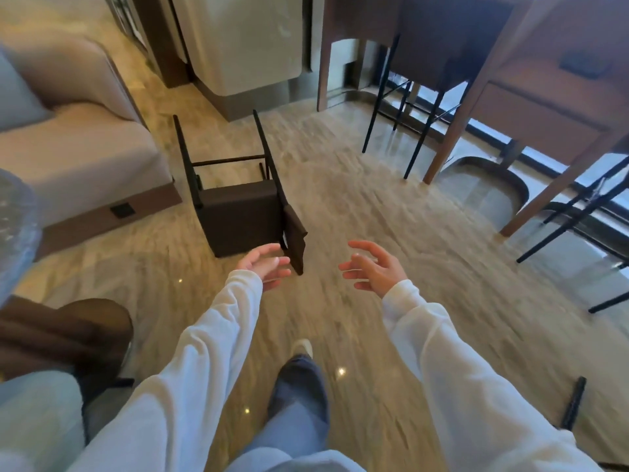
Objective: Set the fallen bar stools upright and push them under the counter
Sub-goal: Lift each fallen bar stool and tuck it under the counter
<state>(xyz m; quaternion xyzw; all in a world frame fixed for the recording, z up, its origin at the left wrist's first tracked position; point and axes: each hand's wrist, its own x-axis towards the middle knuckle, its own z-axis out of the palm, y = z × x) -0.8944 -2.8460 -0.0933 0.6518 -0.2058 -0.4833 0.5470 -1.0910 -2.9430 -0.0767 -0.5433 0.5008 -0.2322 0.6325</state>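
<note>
While we look down over both arms, we see a fallen bar stool (243,216) lying on its side on the pale marble floor (357,216), well ahead of us and a little to the left. Its dark brown box seat faces us, its thin black legs (263,141) point away toward the far wall, and its low backrest (295,238) sits at the near right corner, closest to our hands.

Our left hand (263,265) is stretched forward with the grip wide, fingers spread and palm turned inward; it overlaps the lower edge of the backrest in the view, but we cannot tell whether it touches it. Our right hand (372,269) hangs just to the right of the stool, also with a wide grip, fingers curled loosely and holding nothing. Both arms wear white sleeves (204,352).

To the right stands the wooden surface (544,73), with a second bar stool (439,59) upright beneath it, its black legs on the floor. Further right, more black legs (578,219) show under the same surface. A black rod-like piece (575,401) pokes in at the lower right edge; we cannot tell what it belongs to.

At the left sits a beige sofa (75,144), and a brown upholstered seat (64,332) lies near the lower left. Below, we see our blue trouser leg and a dark shoe (301,383) stepping forward. Much of the floor is blurred.
</note>
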